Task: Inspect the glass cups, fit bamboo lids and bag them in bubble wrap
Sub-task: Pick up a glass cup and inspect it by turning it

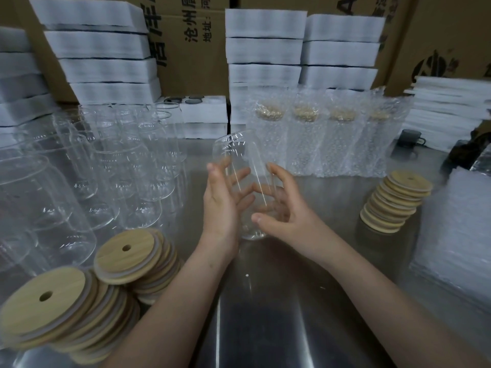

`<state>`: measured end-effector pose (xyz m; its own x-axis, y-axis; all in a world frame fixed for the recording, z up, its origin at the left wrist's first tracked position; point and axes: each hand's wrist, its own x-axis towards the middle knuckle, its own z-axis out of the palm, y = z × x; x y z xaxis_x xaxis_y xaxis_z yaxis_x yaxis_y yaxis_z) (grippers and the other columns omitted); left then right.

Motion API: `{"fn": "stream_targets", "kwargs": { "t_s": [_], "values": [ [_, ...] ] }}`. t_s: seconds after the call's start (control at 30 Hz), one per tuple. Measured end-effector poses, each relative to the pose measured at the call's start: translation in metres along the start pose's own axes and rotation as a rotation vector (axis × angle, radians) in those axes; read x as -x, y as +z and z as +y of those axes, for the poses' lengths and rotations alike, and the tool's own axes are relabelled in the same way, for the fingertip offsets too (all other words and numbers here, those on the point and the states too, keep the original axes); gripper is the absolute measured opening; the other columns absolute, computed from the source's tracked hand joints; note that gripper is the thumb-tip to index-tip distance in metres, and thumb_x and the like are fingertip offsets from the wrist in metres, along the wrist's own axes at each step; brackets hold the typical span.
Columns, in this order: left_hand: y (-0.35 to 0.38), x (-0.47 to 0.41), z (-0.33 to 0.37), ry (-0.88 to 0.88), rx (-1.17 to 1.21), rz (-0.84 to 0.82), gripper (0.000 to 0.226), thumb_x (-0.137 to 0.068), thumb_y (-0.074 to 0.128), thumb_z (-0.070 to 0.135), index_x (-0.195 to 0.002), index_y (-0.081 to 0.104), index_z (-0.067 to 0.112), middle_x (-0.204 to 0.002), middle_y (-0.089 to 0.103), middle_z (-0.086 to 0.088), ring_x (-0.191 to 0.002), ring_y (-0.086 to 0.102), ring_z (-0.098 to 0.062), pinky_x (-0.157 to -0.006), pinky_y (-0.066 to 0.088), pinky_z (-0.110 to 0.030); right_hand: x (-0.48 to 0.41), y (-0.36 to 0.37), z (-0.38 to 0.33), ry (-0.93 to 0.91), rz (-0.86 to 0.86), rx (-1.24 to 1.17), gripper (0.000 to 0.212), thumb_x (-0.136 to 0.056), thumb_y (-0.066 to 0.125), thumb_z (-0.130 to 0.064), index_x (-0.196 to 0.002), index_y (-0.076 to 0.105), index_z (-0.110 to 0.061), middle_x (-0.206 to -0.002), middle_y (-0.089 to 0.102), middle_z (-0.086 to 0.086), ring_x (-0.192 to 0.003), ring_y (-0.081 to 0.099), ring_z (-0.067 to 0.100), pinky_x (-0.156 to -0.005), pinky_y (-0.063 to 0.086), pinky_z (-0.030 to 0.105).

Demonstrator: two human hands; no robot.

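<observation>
- Nearest us, leaning stacks of bamboo lids (pixel 66 309) are sitting at the front left of the steel table (pixel 265 314).
- Mid-table, the left hand (pixel 223 203) and right hand (pixel 284 211) are cradling one clear glass cup (pixel 245 166), lidless and tilted, fingers spread around its sides.
- Left, bare glasses (pixel 106 166) are crowding together.
- Behind, bagged cups (pixel 326 139) are standing in bubble wrap, foam boxes (pixel 265 49) stacked beyond.

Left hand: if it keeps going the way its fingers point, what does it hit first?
The left hand already rests against the glass cup held between both hands. Pushed on up and away along its fingers, it would probably next meet the nearest bubble-wrapped cup in the back row, though depth is unclear.
</observation>
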<state>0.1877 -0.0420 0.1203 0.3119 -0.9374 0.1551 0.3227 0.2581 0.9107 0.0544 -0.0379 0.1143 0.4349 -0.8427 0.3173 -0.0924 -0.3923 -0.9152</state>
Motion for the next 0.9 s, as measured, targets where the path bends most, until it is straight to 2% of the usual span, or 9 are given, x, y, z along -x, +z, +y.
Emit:
{"fn": "stream_targets", "kwargs": {
  "t_s": [0.13,0.23,0.33,0.5,0.6,0.67,0.73,0.83,0.9],
  "values": [
    [-0.007,-0.006,-0.002,0.088,-0.058,-0.009,0.038,-0.105,0.022,0.049,-0.116,0.057,0.039,-0.108,0.073,0.007,-0.102,0.071,-0.015,-0.086,0.056,-0.029,0.000,-0.002,0.001,0.015,0.060,0.191,0.080,-0.072,0.073,-0.041,-0.129,0.023,-0.066,-0.132,0.045,-0.023,-0.112,0.054,-0.001,-0.096,0.051,0.029],
    [-0.009,-0.006,-0.003,0.121,-0.049,-0.023,0.034,-0.106,0.024,0.043,-0.114,0.057,0.038,-0.103,0.074,0.012,-0.103,0.070,-0.014,-0.093,0.053,-0.033,-0.001,-0.005,0.004,0.030,0.076,0.279,0.088,-0.072,0.071,-0.044,-0.146,0.023,-0.052,-0.133,0.043,-0.019,-0.110,0.053,-0.001,-0.098,0.047,0.028],
    [-0.008,-0.003,-0.002,0.121,-0.033,-0.062,0.030,-0.103,0.036,0.047,-0.116,0.059,0.034,-0.112,0.072,0.008,-0.108,0.069,-0.017,-0.104,0.048,-0.044,-0.003,-0.008,0.006,0.037,0.089,0.324,0.092,-0.074,0.070,-0.042,-0.152,0.022,-0.041,-0.134,0.042,-0.017,-0.109,0.051,-0.002,-0.095,0.045,0.022],
    [-0.004,0.007,-0.001,0.184,-0.176,-0.176,0.079,-0.066,0.071,0.053,-0.136,0.044,0.026,-0.132,0.058,0.001,-0.123,0.059,-0.016,-0.106,0.046,-0.040,-0.004,-0.012,0.009,0.054,0.109,0.325,0.088,-0.084,0.074,-0.026,-0.154,0.022,-0.038,-0.133,0.043,-0.014,-0.112,0.050,0.000,-0.096,0.044,0.024],
    [-0.003,0.008,-0.001,0.233,-0.226,-0.153,0.082,-0.058,0.079,0.048,-0.131,0.045,0.031,-0.131,0.058,0.005,-0.121,0.059,-0.013,-0.106,0.047,-0.046,-0.002,-0.017,0.003,0.062,0.061,0.393,0.092,-0.083,0.074,-0.034,-0.154,0.016,-0.042,-0.142,0.035,-0.014,-0.128,0.041,-0.002,-0.104,0.034,0.020],
    [-0.004,0.008,0.001,0.271,-0.263,-0.100,0.078,-0.057,0.082,0.047,-0.126,0.048,0.036,-0.126,0.060,0.011,-0.116,0.060,-0.004,-0.105,0.048,-0.045,-0.001,-0.023,-0.005,0.071,0.038,0.468,0.095,-0.079,0.071,-0.038,-0.154,0.014,-0.041,-0.149,0.029,-0.014,-0.139,0.031,0.003,-0.113,0.028,0.027],
    [-0.005,0.008,0.002,0.291,-0.283,-0.060,0.078,-0.061,0.086,0.040,-0.129,0.048,0.035,-0.126,0.058,0.013,-0.116,0.058,0.001,-0.106,0.048,-0.042,0.000,-0.031,-0.014,0.022,0.152,0.562,0.084,-0.082,0.068,-0.028,-0.153,0.025,-0.035,-0.149,0.033,-0.009,-0.141,0.030,0.008,-0.118,0.025,0.035],
    [-0.008,0.008,-0.002,0.317,-0.323,0.001,0.081,-0.068,0.090,0.029,-0.135,0.045,0.032,-0.133,0.054,0.011,-0.122,0.054,0.000,-0.106,0.046,-0.033,0.002,-0.045,-0.022,-0.188,0.568,0.818,0.051,-0.085,0.060,-0.013,-0.135,0.057,-0.015,-0.133,0.056,0.008,-0.127,0.048,0.027,-0.111,0.031,0.053],
    [-0.009,0.007,-0.003,0.336,-0.357,0.041,0.079,-0.070,0.088,0.029,-0.135,0.043,0.033,-0.133,0.052,0.012,-0.123,0.051,0.002,-0.101,0.043,-0.022,0.003,-0.056,-0.023,-0.223,0.853,0.943,0.038,-0.082,0.060,-0.009,-0.119,0.068,-0.010,-0.124,0.062,0.014,-0.120,0.055,0.033,-0.107,0.031,0.059]
  ]
}}
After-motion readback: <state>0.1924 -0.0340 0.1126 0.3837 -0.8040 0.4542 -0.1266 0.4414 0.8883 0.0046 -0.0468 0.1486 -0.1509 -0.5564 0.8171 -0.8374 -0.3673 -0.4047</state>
